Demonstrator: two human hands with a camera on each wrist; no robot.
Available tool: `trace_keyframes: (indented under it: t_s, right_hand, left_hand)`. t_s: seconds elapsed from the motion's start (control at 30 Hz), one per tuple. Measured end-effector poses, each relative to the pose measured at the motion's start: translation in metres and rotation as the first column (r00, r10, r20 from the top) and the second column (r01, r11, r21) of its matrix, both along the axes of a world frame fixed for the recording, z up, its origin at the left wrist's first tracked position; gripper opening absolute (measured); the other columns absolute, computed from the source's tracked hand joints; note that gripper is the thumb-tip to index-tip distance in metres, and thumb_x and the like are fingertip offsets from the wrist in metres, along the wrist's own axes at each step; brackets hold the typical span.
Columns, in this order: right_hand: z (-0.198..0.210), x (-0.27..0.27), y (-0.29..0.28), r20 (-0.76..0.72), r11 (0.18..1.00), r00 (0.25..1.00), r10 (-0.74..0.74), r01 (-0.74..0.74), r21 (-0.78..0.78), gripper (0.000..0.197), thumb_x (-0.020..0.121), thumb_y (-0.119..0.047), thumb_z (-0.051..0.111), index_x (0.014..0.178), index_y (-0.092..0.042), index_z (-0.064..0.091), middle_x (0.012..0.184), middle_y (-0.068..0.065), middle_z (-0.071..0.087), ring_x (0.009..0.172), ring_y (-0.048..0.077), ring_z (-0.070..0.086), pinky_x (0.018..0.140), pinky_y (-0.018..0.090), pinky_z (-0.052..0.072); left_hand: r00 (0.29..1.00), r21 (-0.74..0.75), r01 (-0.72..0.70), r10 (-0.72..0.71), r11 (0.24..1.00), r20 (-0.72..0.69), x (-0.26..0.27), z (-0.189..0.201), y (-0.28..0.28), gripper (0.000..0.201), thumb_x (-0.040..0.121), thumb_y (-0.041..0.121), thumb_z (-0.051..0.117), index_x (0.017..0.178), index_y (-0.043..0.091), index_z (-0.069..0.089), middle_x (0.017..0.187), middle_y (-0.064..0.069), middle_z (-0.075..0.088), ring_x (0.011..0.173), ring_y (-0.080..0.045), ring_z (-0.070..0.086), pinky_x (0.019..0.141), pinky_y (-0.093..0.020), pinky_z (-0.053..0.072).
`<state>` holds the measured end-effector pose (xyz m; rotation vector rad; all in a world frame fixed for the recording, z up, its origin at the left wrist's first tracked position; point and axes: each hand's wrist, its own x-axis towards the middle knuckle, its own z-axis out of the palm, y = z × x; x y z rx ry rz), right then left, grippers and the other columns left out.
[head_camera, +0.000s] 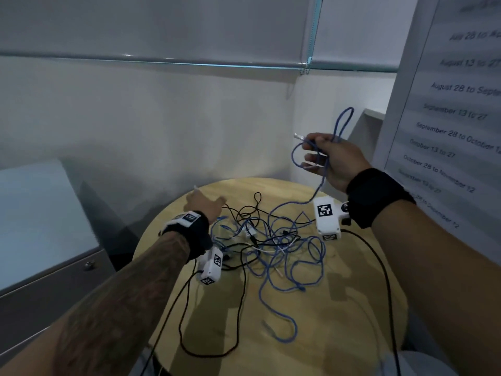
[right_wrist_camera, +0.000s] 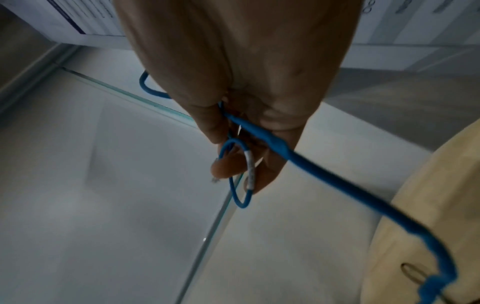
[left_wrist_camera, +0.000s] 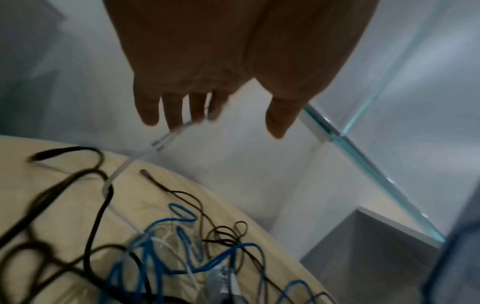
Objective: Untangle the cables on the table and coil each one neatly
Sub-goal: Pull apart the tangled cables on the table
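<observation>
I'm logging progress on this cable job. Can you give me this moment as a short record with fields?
surface: round light wooden table
right hand: right hand raised above the table, gripping a few loops of the thin blue network cable
blue cable run: hangs from the hand down into the tangled pile of blue, black and white cables
left hand: left hand over the far left of the table, fingers extended, with a thin white cable at its fingertips; grip unclear
progress: pile still tangled; no finished coil visible
</observation>
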<state>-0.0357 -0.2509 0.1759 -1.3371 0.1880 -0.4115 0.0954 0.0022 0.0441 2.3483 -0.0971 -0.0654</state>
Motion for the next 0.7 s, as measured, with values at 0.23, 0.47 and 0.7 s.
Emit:
trace_keyframes:
  t_s: [0.23,0.47,0.7]
  right_hand:
    - [0.037,0.005,0.033,0.134,0.986,0.990,0.051,-0.071,0.153,0.026,0.110,-0.020,0.039,0.100,-0.014,0.062,0.086,0.005,0.070,0.071,0.019,0.071,0.075,0.040,0.059]
    - [0.065,-0.025,0.018,0.167,0.992,0.985,-0.050,0.069,-0.108,0.020,0.107,-0.027,0.044,0.094,-0.020,0.058,0.064,0.001,0.063,0.038,0.009,0.031,0.040,0.017,0.023]
    - [0.000,-0.028,0.042,-0.302,0.089,0.950,-0.082,-0.295,-0.951,0.023,0.104,-0.035,0.051,0.119,-0.023,0.063,0.116,0.005,0.067,0.102,0.027,0.063,0.093,0.045,0.052]
  left_hand:
    - [0.840,-0.231,0.538,-0.493,0.810,0.227,-0.082,0.010,-0.068,0.052,0.090,0.055,0.055,0.127,0.018,0.056,0.129,-0.001,0.060,0.119,-0.017,0.055,0.098,-0.030,0.041]
    - [0.895,-0.453,0.434,-0.430,0.779,0.117,-0.084,-0.009,-0.062,0.023,0.096,0.023,0.059,0.083,0.008,0.071,0.069,-0.003,0.071,0.062,-0.012,0.068,0.066,-0.030,0.053]
    - [0.840,-0.279,0.520,-0.425,0.807,0.337,-0.082,0.072,-0.068,0.033,0.095,0.023,0.057,0.070,0.004,0.068,0.064,-0.008,0.067,0.061,-0.025,0.061,0.066,-0.034,0.051]
